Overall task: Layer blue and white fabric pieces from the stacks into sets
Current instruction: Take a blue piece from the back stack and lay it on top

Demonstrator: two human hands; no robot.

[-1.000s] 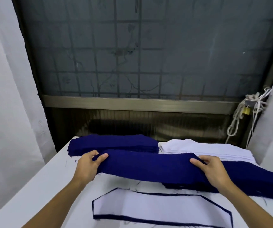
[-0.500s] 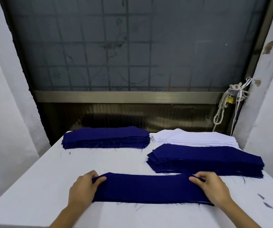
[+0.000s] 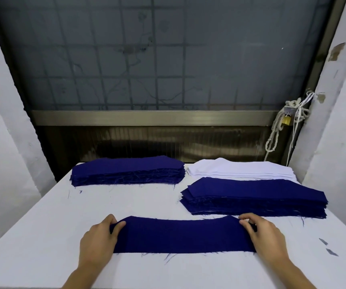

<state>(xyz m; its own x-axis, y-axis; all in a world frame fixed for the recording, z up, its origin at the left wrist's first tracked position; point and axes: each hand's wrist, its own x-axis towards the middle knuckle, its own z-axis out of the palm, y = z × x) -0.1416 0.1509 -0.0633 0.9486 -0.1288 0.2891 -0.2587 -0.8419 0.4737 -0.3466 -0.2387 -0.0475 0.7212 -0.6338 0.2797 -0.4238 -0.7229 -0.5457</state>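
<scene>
Okay, both hands are on one blue fabric piece, which lies flat near the front edge of the white table, long side running left to right, far edge curving up slightly toward the middle. Left hand pinches the left end, thumb on top of the cloth, other fingers curled at the edge. Right hand pinches the right end the same way, thumb and fingertips closed on the far corner, palm covering the short edge. Loose threads stick out along the near edge of the piece. Whether anything lies under it, cannot tell. Behind it, to the right and just apart, sits the right blue stack, many layers, frayed edges, slightly fanned. Touching its far side is the white stack, lower, at the back right of the table. At the back left sits the left blue stack, thick and just beside the white stack's left end. Two small dark scraps lie on the table right of the right hand. Beyond the table is a frosted window with a grid of bars behind it, and a metal rail across below the glass. A bundle of white rope with a brass padlock hangs at the window's right side. White walls on both sides.
</scene>
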